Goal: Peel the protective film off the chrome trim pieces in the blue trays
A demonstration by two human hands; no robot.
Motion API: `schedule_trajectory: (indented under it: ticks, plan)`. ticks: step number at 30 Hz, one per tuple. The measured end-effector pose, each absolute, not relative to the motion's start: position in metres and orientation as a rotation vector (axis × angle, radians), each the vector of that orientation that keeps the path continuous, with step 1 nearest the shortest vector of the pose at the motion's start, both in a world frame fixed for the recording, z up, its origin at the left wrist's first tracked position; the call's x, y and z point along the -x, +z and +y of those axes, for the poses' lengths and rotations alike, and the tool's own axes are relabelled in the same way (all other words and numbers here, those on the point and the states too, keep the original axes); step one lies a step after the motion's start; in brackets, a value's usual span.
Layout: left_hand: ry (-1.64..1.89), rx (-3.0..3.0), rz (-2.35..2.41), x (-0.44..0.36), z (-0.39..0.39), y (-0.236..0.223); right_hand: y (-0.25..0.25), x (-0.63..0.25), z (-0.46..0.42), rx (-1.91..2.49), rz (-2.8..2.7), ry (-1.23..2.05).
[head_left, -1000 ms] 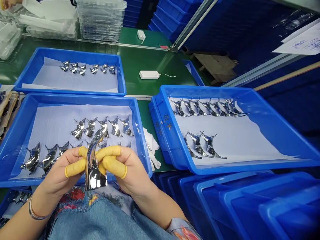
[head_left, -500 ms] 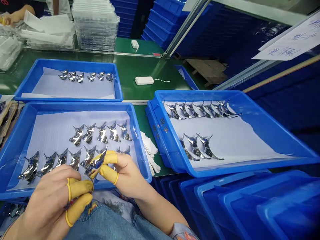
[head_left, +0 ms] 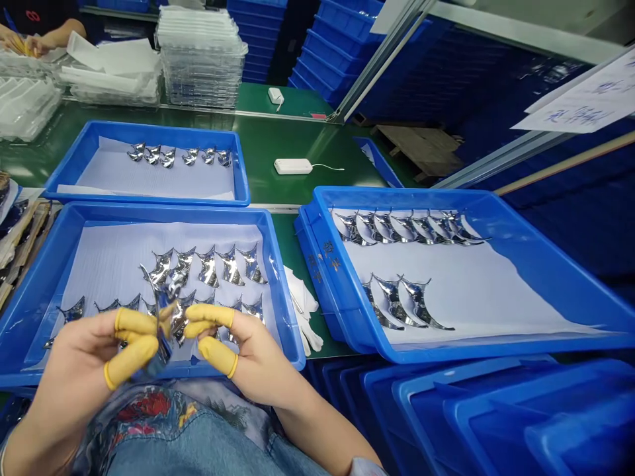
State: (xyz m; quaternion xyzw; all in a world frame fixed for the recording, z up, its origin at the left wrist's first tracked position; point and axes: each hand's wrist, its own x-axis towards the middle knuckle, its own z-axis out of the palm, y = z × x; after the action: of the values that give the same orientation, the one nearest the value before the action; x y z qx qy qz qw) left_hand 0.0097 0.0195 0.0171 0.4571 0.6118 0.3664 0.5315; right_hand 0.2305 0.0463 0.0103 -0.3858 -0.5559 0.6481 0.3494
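Note:
Both my hands wear yellow finger cots and pinch one shiny chrome winged part (head_left: 165, 316) between them. My left hand (head_left: 94, 363) grips its left side and my right hand (head_left: 238, 347) its right side, just above the front rim of the near blue tray (head_left: 278, 277). That tray holds two rows of several like chrome parts (head_left: 208, 264) on white paper. The blue tray (head_left: 520, 264) to the right holds a back row and three parts (head_left: 401, 301) in front.
A third blue tray (head_left: 238, 172) with several parts lies behind on the green bench. White gloves (head_left: 302, 307) lie between the trays, a white box with a cord (head_left: 292, 166) behind. Stacked blue bins (head_left: 471, 416) are at lower right. Another person's hands (head_left: 24, 43) work at far left.
The part stood upright between both hands, then went to the right fingers alone. Now my left hand has come back up and both hands pinch it again.

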Motion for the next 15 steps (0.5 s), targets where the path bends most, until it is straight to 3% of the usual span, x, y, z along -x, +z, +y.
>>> schedule_trajectory:
  ticks: [3,9,15]
  plan:
    - [0.575,-1.412,1.775,0.011,0.054,0.001,0.002,-0.238,0.046,1.092,-1.422,1.624]
    - [0.103,-1.505,2.016,0.028,0.126,-0.048,-0.008,-0.249,0.045,1.174,-1.380,1.578]
    - [0.274,-1.503,1.864,0.017,0.139,-0.055,-0.008,-0.256,0.044,1.288,-1.364,1.552]
